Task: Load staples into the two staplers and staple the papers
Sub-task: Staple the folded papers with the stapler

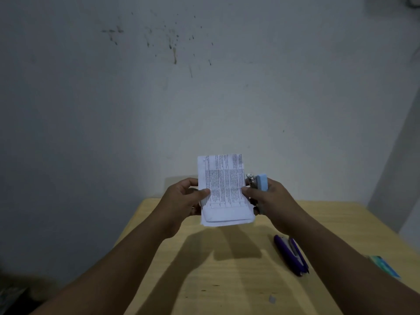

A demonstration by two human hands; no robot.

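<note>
A small stack of printed papers [223, 189] is held up above the far end of the wooden table [227, 269]. My left hand [184, 198] pinches the stack's left edge. My right hand [270, 201] holds a light blue stapler [261, 181] in its palm, metal nose pointing up, while its thumb presses the papers' right edge. A purple stapler [291, 254] lies on the table to the right, below my right forearm, and looks hinged open.
A teal-edged flat item [384, 266] sits at the table's right edge, partly hidden by my right arm. A tiny grey scrap [272, 299] lies near the front. A stained grey wall [204, 87] rises right behind the table.
</note>
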